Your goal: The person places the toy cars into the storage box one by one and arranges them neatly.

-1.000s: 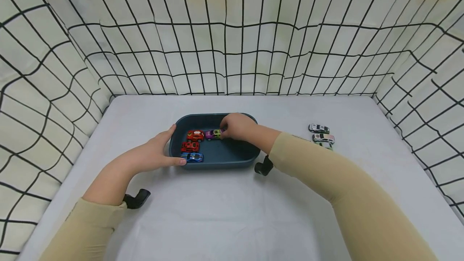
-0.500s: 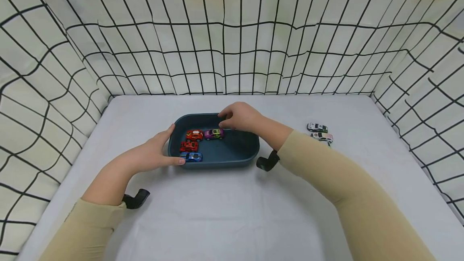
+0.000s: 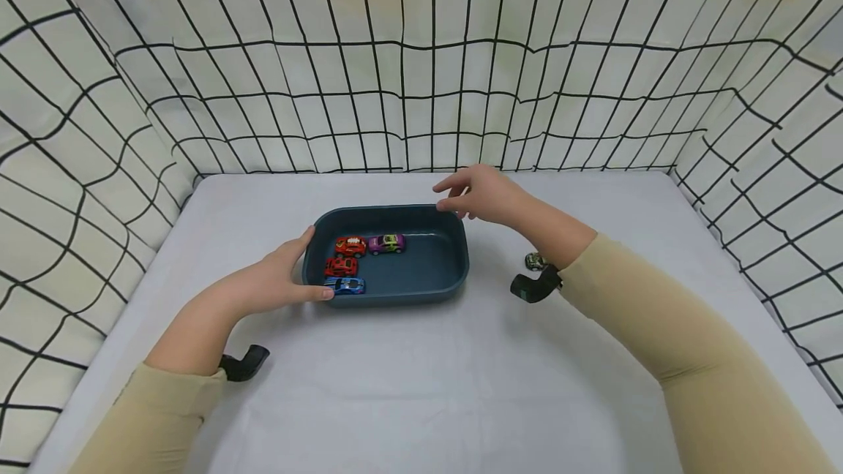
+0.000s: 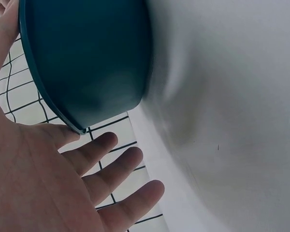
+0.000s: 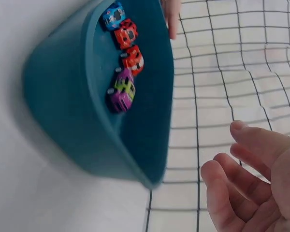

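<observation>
A dark teal oval-cornered bin [image 3: 408,295] stands on the white table. Toward its left end lie a blue toy car [image 3: 345,285], a red toy car [image 3: 341,267] and an orange-red toy car [image 3: 350,246]. A purple and yellow-green toy car [image 3: 386,243] sits just right of the orange-red one. My left hand [image 3: 279,276] rests at the bin's left end, thumb on the near rim and index finger at the rim; its other fingers [image 4: 118,176] spread out straight. Above the bin's far right corner, my right hand [image 3: 484,194] hovers with loosely bent fingers, holding nothing.
A dark-patterned toy car [image 3: 536,262] is on the table right of the bin, partly behind my right wrist's black camera mount [image 3: 535,285]. Another black mount [image 3: 245,363] is on the left wrist. Black-gridded white cloth walls [image 3: 421,93] border the table [image 3: 395,386].
My right hand has let go of the purple and yellow-green car, then lifted and moved right out of the bin. Its forearm now covers the white cars. My left hand stays at the bin.
</observation>
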{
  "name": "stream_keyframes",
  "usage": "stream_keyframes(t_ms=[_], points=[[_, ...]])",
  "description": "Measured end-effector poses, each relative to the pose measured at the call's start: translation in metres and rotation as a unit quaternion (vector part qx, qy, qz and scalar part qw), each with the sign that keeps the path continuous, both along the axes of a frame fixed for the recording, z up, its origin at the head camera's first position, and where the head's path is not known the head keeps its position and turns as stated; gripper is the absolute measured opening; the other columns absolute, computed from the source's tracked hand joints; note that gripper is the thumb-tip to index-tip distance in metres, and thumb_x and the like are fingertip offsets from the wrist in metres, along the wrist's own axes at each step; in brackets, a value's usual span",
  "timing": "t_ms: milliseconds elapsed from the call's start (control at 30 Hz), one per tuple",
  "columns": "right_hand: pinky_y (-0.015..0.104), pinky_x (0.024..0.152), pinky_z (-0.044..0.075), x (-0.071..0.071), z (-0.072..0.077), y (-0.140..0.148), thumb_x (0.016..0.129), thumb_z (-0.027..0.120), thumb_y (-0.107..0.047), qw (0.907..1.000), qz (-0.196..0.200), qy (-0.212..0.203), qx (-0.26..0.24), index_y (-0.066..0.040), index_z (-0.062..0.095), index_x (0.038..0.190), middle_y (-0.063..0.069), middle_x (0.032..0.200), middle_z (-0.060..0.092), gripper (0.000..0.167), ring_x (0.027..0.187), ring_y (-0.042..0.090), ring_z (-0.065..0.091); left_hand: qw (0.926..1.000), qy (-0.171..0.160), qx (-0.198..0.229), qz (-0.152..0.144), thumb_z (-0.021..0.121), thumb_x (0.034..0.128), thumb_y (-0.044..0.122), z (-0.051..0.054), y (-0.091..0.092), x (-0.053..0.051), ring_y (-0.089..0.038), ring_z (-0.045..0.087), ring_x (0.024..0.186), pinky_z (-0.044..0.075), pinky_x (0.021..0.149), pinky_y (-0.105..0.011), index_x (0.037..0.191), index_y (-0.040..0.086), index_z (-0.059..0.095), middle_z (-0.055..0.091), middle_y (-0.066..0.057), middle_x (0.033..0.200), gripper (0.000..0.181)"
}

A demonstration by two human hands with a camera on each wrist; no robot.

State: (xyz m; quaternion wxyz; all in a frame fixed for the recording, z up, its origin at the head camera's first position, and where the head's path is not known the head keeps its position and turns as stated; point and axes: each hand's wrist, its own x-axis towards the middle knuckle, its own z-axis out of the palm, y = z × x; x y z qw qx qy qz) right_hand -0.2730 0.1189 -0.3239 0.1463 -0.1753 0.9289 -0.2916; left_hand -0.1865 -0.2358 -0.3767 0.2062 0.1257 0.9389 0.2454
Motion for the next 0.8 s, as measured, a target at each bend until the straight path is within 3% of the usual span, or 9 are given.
stream_keyframes(t_ms=[300,533,800], points=[[0.033,0.072,0.056,0.013,-0.009,0.059,0.093,0.072,-0.031,0.9998,-0.017,0.000,0.004,-0.019,0.068,0.128,0.002,0.091,0.069,0.038,0.079,0.020,0.065,1.0000,-0.002,-0.003,0.001,0.073,0.0789,0.065,-0.002,0.000,0.001,-0.048,0.012,0.146,0.020,0.112,-0.067,0.158,0.006,-0.008,0.011,-0.028,0.161,0.127],[0.045,0.077,0.055,0.030,-0.028,0.111,0.094,0.070,-0.032,0.9993,-0.022,-0.028,0.010,-0.015,0.067,0.130,0.011,0.096,0.069,0.040,0.085,0.030,0.065,1.0000,-0.003,-0.004,0.003,0.073,0.0778,0.066,0.001,0.001,0.003,-0.048,0.014,0.146,0.021,0.111,-0.067,0.158,0.006,-0.007,0.012,-0.028,0.161,0.129],[0.036,0.069,0.052,0.047,-0.040,0.156,0.093,0.070,-0.034,0.9990,-0.024,-0.035,0.012,-0.010,0.067,0.129,0.008,0.090,0.067,0.043,0.080,0.024,0.059,1.0000,-0.001,-0.002,0.005,0.073,0.0791,0.064,0.002,0.002,0.003,-0.048,0.013,0.146,0.021,0.111,-0.068,0.159,0.007,-0.008,0.011,-0.028,0.161,0.127]])
